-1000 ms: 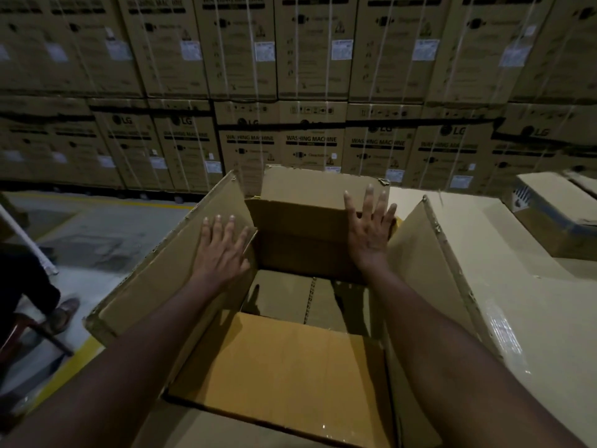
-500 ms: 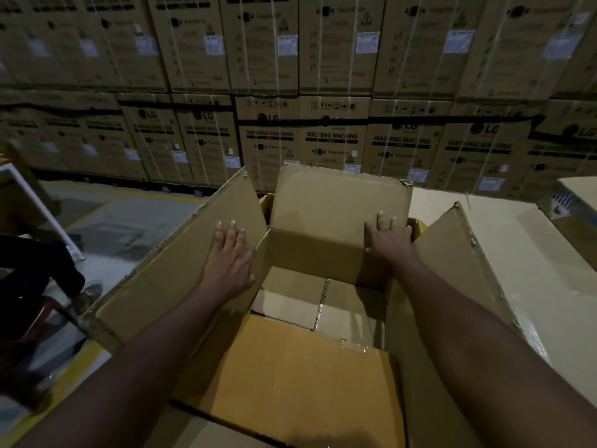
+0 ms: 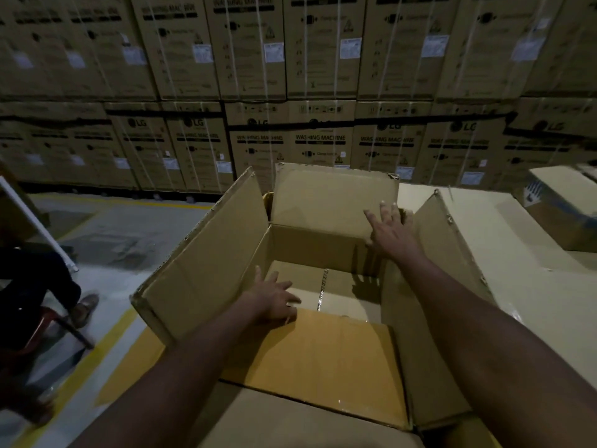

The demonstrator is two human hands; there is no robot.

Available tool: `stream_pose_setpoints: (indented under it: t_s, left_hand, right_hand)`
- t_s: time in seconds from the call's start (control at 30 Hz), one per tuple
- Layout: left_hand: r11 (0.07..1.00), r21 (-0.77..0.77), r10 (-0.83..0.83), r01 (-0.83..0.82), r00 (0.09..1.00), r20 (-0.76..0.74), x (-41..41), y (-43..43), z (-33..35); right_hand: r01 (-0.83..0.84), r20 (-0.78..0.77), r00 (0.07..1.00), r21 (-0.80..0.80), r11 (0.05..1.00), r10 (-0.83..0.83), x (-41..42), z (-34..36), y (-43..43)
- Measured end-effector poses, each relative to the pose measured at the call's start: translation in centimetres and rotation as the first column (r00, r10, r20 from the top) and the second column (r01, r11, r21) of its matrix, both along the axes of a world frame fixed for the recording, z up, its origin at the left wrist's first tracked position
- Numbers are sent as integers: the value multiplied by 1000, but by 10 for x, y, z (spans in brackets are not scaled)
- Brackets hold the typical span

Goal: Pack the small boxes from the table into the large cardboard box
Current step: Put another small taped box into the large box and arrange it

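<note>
Large cardboard box [image 3: 310, 247] stands open in front of the person, flaps raised, hard against a pale table [image 3: 533, 302] on its right. The room is dim. Only part of the box floor [image 3: 303, 279] shows, since the near flap [image 3: 323, 360] leans in over it and a hand's shadow darkens its right end. The box's near right corner runs out of frame at the bottom. Beyond the box's right flap [image 3: 445, 240], a smaller carton [image 3: 562, 208] with blue print is cut off by the frame edge; whether it is one of the small boxes cannot be told. Left of the box, a seated person [image 3: 38, 286] is mostly lost in shadow, with one shoe [image 3: 84, 308] showing. Behind the box rises a wall of stacked washing-machine cartons [image 3: 319, 140], the upper labels blurred.

Half a second earlier the left hand [image 3: 274, 302] lay flat against the inside of the left flap [image 3: 200, 273]; it has since dropped into the box. The right hand [image 3: 391, 231], whose fingers then rested together at the base of the far flap [image 3: 332, 198], has spread wide.

The left hand is open, palm down, fingers fanned toward the box's right at the far edge of the near flap, holding nothing. The right hand is open too, arm stretched out. Its fingers are splayed against the lower right of the far flap, near the box's far right corner. The fingertips are blurred and grip nothing.
</note>
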State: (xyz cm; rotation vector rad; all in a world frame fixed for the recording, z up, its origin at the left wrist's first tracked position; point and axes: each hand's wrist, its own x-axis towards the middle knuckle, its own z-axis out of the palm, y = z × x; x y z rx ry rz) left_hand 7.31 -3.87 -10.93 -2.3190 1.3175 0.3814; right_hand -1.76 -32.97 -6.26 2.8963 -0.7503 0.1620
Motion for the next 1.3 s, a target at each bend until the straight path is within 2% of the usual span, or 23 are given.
stream_pose_setpoints:
  t_s: [0.1, 0.23, 0.27, 0.37, 0.43, 0.5, 0.6, 0.67, 0.8, 0.9, 1.07, 1.13, 1.3]
  left_hand:
    - [1000, -6, -10, 10, 999, -38, -4, -4, 6]
    - [946, -268, 136, -183, 973, -186, 8, -7, 34]
    - [933, -287, 160, -220, 963, -216, 11, -7, 43]
    - [931, -236, 208, -280, 935, -286, 21, -6, 71]
    - [953, -177, 186, -246, 936, -299, 27, -4, 90]
    - [977, -116, 144, -179, 955, -259, 32, 2, 109]
    - [988, -86, 121, -125, 991, -54, 35, 20, 126]
    - [990, -103, 104, -101, 994, 25, 32, 37, 126]
    - [988, -142, 62, -65, 998, -21, 21, 77, 121]
    - [986, -166, -10, 0, 998, -57, 8, 103, 115]
    - [991, -68, -107, 111, 992, 63, -9, 135, 99]
    - [990, -78, -111, 118, 990, 89, -12, 144, 96]
    - [981, -137, -132, 137, 990, 40, -26, 161, 82]
  right_hand:
    - [26, 0, 1000, -24, 999, -26, -11, 5, 1]
    - [64, 0, 998, -68, 996, -64, -24, 12, 2]
    - [71, 5, 997, -76, 995, -71, -27, 14, 3]
    - [90, 22, 996, -86, 992, -89, -33, 24, 7]
    - [103, 33, 994, -96, 990, -100, -36, 31, 12]
    - [115, 41, 993, -120, 986, -111, -40, 37, 18]
    - [134, 53, 990, -146, 980, -128, -47, 46, 27]
    - [141, 56, 989, -136, 981, -134, -52, 49, 34]
    - [126, 80, 990, -68, 990, -120, -61, 49, 56]
    - [110, 89, 991, -75, 991, -103, -70, 53, 69]
    - [139, 126, 984, -123, 983, -123, -92, 72, 86]
    - [154, 131, 982, -112, 982, -139, -97, 75, 98]
    - [214, 161, 966, -52, 976, -203, -108, 56, 131]
